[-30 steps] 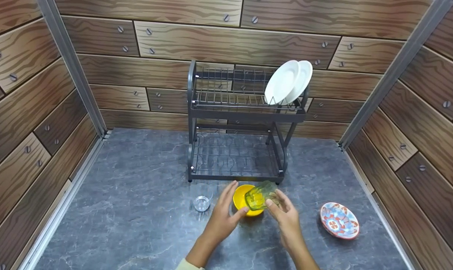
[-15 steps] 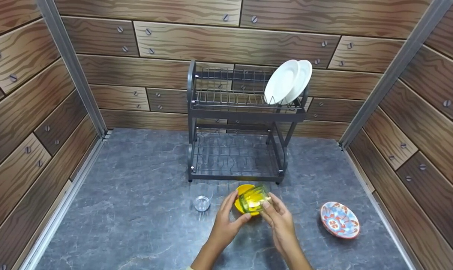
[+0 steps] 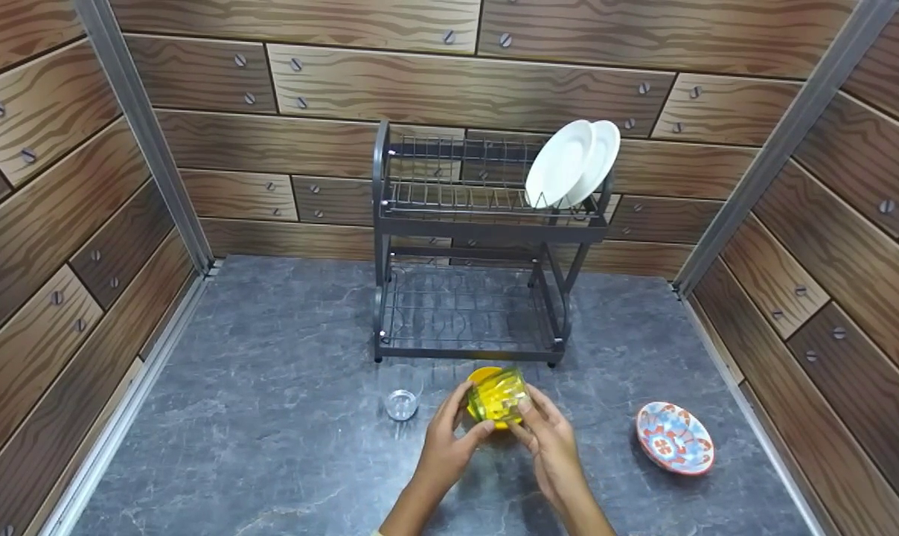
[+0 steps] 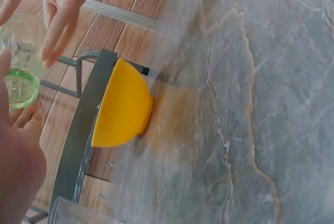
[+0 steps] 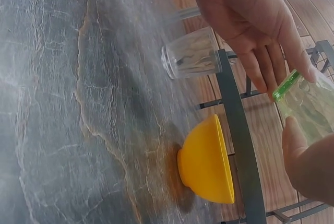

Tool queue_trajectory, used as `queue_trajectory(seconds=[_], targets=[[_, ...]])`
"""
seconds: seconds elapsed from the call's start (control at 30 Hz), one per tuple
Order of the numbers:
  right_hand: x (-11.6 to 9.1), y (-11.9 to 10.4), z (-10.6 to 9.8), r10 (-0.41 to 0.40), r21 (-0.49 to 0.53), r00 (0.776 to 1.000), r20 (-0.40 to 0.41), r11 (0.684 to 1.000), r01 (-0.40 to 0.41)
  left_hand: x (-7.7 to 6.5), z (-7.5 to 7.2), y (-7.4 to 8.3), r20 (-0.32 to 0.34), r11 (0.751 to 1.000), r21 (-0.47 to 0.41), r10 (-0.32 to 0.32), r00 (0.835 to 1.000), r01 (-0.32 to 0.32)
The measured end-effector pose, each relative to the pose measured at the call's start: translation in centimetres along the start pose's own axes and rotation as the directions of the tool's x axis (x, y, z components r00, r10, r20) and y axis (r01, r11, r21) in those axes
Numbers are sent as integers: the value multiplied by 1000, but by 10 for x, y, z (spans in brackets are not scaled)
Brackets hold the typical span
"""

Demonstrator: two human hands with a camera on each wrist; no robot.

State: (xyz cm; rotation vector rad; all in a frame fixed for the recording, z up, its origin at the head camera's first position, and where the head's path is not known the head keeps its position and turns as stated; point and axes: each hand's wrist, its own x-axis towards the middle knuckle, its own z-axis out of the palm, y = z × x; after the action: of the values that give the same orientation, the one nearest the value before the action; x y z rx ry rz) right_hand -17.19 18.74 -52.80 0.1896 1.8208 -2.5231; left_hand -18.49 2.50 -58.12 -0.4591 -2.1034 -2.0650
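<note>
A green-tinted clear glass (image 3: 500,396) is held tilted between both hands, above a yellow bowl (image 3: 482,373). My left hand (image 3: 446,434) grips its thick green end between thumb and fingers. On the other side, my right hand (image 3: 551,438) holds the glass wall, thumb on the near face. In the left wrist view, the yellow bowl (image 4: 123,110) stands upright on the tabletop, apart from the glass (image 4: 23,57). A second, colourless glass (image 3: 401,404) stands left of the bowl; the right wrist view shows this clear glass (image 5: 192,55) too.
Behind the hands stands a black two-tier dish rack (image 3: 468,353). Two white plates (image 3: 561,165) lean at the right of its upper tier. A patterned red and blue bowl (image 3: 674,438) sits on the grey table (image 3: 271,447) at the right. Wood-print walls (image 3: 330,82) enclose the table.
The green glass has moved left and slightly down, toward the left hand, and has turned. The left hand has come to grip it. The right hand has moved left with it.
</note>
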Motion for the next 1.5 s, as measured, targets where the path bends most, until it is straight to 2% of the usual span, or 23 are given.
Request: queue_trajectory(seconds=[0.17, 0.27, 0.37, 0.47, 0.53, 0.57, 0.63, 0.7, 0.8, 0.87, 0.97, 1.03, 1.1, 1.2, 1.27, 1.33, 1.4, 1.5], targets=[[3, 0, -2, -1, 20, 999, 34, 1000, 0, 4, -3, 4, -2, 1000, -6, -3, 1000, 3], [9, 0, -5, -11, 8, 998, 62, 1000, 10, 10, -8, 7, -16, 999, 16, 52, 999, -52], [19, 1, -12, -42, -58, 997, 65, 997, 46, 20, -17, 12, -43, 992, 73, 105, 994, -102], [34, 4, -21, -97, -224, 994, 43, 969, 104, 32, -29, 19, -66, 985, 130, 124, 990, -115], [46, 7, -28, -159, -398, 987, 19, 904, 154, 40, -37, 23, -75, 980, 159, 131, 989, -118], [52, 9, -31, -196, -482, 981, 17, 858, 180, 44, -40, 25, -78, 978, 170, 135, 988, -120], [64, 11, -37, -268, -632, 963, 29, 741, 226, 53, -47, 29, -81, 969, 206, 157, 984, -137], [75, 13, -43, -348, -748, 935, 72, 601, 281, 62, -52, 32, -70, 957, 252, 165, 984, -142], [91, 14, -50, -411, -844, 898, 159, 416, 340, 74, -57, 34, -42, 937, 312, 178, 983, -157], [100, 16, -54, -438, -879, 874, 208, 307, 364, 82, -59, 35, -24, 927, 342, 169, 985, -151], [109, 21, -59, -462, -909, 849, 256, 184, 374, 91, -60, 33, -10, 910, 390, 159, 987, -142], [113, 26, -61, -496, -917, 819, 289, 102, 385, 98, -60, 30, -4, 897, 419, 154, 988, -138], [115, 31, -62, -540, -915, 773, 332, 16, 404, 103, -61, 27, 5, 879, 453, 165, 986, -149], [118, 37, -62, -609, -886, 678, 412, -95, 453, 111, -63, 23, 5, 854, 492, 192, 981, -170], [120, 40, -62, -645, -862, 611, 458, -154, 483, 116, -65, 21, 0, 843, 511, 195, 981, -167], [122, 42, -63, -668, -840, 556, 494, -201, 504, 120, -66, 20, -6, 841, 520, 179, 984, -150], [124, 45, -65, -681, -825, 517, 518, -237, 513, 125, -67, 19, -10, 841, 525, 156, 988, -128], [128, 49, -68, -685, -809, 490, 539, -261, 526, 131, -69, 17, -14, 835, 540, 134, 991, -105]])
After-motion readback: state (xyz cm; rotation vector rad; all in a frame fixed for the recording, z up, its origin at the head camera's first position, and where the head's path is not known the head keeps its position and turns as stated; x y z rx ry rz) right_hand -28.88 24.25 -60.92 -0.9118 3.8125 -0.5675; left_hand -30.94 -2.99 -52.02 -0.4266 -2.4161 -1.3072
